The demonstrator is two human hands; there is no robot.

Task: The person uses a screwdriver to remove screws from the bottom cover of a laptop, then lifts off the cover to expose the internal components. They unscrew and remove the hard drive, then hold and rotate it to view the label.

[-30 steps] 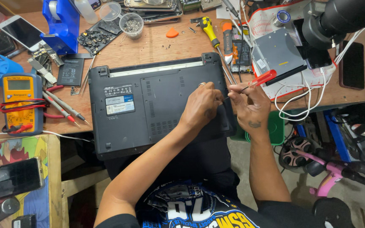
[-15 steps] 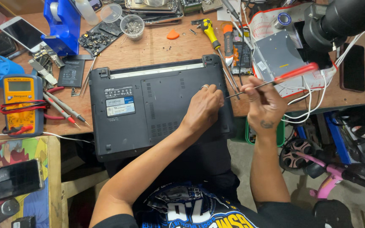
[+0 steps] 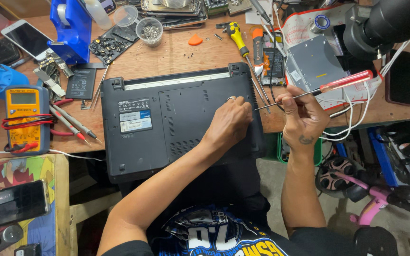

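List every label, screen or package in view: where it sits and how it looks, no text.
Laptop stickers: upturned black laptop base, left part; white, blue and grey rectangles.
Multimeter screen: table's left edge; grey rectangle in yellow case.
Smartphone: top left; white frame, dark screen.
Dark phone: far right; black, screen off.
Drive label: grey metal box near right hand; small and white.
Black device: bottom left; glossy rectangle.

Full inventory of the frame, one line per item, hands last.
laptop: 1, black, underside up, bench centre
red screwdriver: 1, clear red handle, in right hand
yellow screwdriver: 1, behind laptop
multimeter: 1, orange, left
phone: 1, white, far left
tape dispenser: 1, blue
screw cup: 1, clear
metal drive: 1, grey, right
pick: 1, orange
left hand: on laptop's right edge
right hand: pinching red screwdriver's shaft
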